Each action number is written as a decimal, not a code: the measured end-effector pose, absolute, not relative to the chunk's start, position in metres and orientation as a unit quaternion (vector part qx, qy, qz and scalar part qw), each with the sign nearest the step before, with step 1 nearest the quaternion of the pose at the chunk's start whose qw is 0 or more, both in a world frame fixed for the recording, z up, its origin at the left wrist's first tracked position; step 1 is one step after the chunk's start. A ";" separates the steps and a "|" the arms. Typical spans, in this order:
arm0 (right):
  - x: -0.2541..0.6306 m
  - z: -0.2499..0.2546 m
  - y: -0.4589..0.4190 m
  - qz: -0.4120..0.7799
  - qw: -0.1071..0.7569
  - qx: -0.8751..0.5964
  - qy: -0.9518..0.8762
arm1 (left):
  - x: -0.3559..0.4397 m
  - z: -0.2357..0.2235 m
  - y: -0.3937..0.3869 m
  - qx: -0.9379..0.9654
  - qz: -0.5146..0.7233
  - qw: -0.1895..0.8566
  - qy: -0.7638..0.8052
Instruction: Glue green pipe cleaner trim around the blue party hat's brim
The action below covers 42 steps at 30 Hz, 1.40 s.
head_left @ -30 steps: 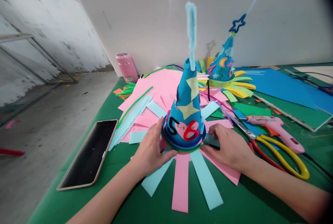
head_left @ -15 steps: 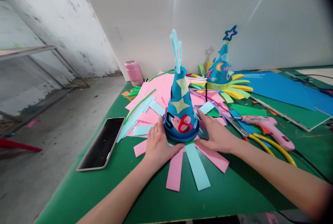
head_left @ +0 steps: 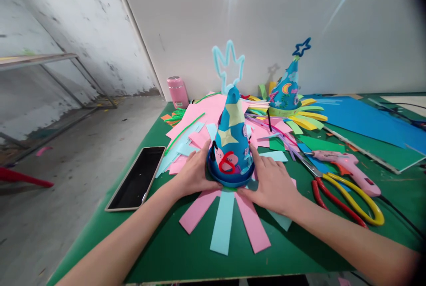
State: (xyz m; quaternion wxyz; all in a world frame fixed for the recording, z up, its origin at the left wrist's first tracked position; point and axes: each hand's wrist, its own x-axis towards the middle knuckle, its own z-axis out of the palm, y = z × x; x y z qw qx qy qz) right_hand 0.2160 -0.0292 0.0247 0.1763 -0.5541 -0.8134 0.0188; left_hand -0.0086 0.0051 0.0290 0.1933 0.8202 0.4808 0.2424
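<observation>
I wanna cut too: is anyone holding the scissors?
No, the scissors lie on the table; left hand and right hand flank the front hat.

The left grip (head_left: 196,173) and right grip (head_left: 274,184) are cupping the base of a blue cone hat (head_left: 234,148) on the bench (head_left: 159,255), its pink and pale-blue strips (head_left: 222,224) fanning outward, while a phone (head_left: 136,178) is lying leftward and scissors (head_left: 336,200) and a pink glue gun (head_left: 346,161) are resting rightward.

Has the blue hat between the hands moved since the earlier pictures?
Yes, the blue hat has turned: its red 6 has swung left, toward the phone on the table.
</observation>
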 end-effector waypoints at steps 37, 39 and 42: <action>0.223 0.003 -0.027 0.031 0.199 -0.578 -0.791 | -0.018 0.016 -0.004 0.764 0.234 0.281 0.531; 0.223 0.002 -0.026 0.031 0.197 -0.578 -0.791 | -0.017 0.016 -0.003 0.765 0.233 0.279 0.532; 0.224 0.002 -0.026 0.033 0.194 -0.581 -0.790 | -0.017 0.015 -0.003 0.770 0.232 0.273 0.528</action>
